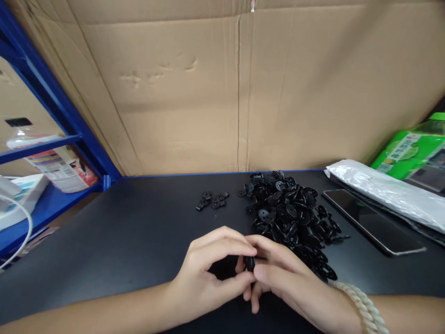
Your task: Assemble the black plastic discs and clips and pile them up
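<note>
My left hand (208, 273) and my right hand (281, 278) meet near the front edge of the black table (121, 232). Both pinch a small black plastic part (249, 263) between fingertips and thumbs. A big pile of black plastic parts (292, 213) lies just beyond my right hand. A few separate black pieces (212, 200) lie further back, left of the pile. A cream rope bracelet (363, 304) is on my right wrist.
A phone (371, 220) lies face up at the right, beside a long clear plastic bag (382, 190) and a green packet (413, 153). A cardboard wall (239, 88) stands behind the table. Blue shelving (52, 139) with a bottle stands at the left.
</note>
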Demonstrator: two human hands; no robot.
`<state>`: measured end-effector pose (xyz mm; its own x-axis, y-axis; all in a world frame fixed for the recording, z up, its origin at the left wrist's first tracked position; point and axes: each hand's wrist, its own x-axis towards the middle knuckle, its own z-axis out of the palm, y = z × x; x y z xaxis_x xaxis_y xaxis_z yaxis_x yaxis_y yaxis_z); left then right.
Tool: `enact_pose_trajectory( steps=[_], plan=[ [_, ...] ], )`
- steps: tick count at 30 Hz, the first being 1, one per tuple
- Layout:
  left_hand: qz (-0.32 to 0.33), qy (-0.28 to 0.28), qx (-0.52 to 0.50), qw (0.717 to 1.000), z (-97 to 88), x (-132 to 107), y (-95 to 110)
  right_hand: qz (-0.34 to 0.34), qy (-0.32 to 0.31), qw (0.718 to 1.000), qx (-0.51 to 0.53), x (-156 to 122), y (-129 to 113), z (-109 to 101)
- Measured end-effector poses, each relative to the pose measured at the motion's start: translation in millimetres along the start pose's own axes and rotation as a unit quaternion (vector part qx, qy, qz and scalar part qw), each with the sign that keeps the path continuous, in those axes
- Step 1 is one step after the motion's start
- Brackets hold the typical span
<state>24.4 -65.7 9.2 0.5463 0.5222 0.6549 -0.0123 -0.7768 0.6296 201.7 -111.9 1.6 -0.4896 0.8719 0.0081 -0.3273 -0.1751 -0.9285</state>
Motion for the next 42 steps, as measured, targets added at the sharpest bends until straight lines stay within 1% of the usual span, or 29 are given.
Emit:
enact_pose_trajectory(
  steps=[2,5,9,12,15,21,26,30,35,38,40,42],
  plan=[
    [-0.005,-0.015,-0.02,1.0,1.4,0.2,0.8,0.003,-0.002,1.0,-0.001,1.2,0.1,-1.1],
    [-0.019,-0.022,-0.042,0.999,3.2,0.6,3.2,0.011,-0.006,1.0,-0.003,4.2,-1.1,-2.5],
    [-0.041,-0.034,-0.059,0.997,4.0,0.2,4.8,0.048,-0.017,0.999,-0.015,7.8,-3.0,-3.9],
    [-0.048,-0.043,-0.075,0.995,3.1,-0.2,4.1,0.062,-0.023,0.998,0.007,8.0,-3.8,-4.4],
    [-0.045,-0.049,-0.073,0.995,1.9,0.8,4.1,0.069,-0.025,0.997,0.031,6.4,-4.5,-4.3],
    [-0.055,-0.058,-0.072,0.994,3.7,4.7,6.3,0.099,-0.02,0.994,0.04,7.9,-5.0,-3.9],
    [-0.093,-0.054,-0.069,0.992,3.4,5.2,2.4,0.13,-0.024,0.989,0.061,10.8,-10.1,-5.7],
    [-0.125,-0.057,-0.092,0.986,0.7,4.0,-0.7,0.132,-0.032,0.988,0.073,9.4,-14.9,-5.7],
    [-0.098,-0.056,-0.085,0.99,0.5,4.3,0.5,0.134,-0.022,0.988,0.067,8.5,-15.5,-3.2],
    [-0.081,-0.058,-0.072,0.992,3.2,5.2,4.9,0.141,-0.009,0.989,0.042,9.2,-12.2,-1.9],
    [-0.084,-0.064,-0.062,0.992,5.9,5.5,8.3,0.143,-0.003,0.99,0.018,9.6,-8.9,-1.1],
    [-0.1,-0.07,-0.059,0.991,8.8,5.5,11.1,0.146,0.002,0.989,0.012,9.8,-6.1,-0.2]
  ],
)
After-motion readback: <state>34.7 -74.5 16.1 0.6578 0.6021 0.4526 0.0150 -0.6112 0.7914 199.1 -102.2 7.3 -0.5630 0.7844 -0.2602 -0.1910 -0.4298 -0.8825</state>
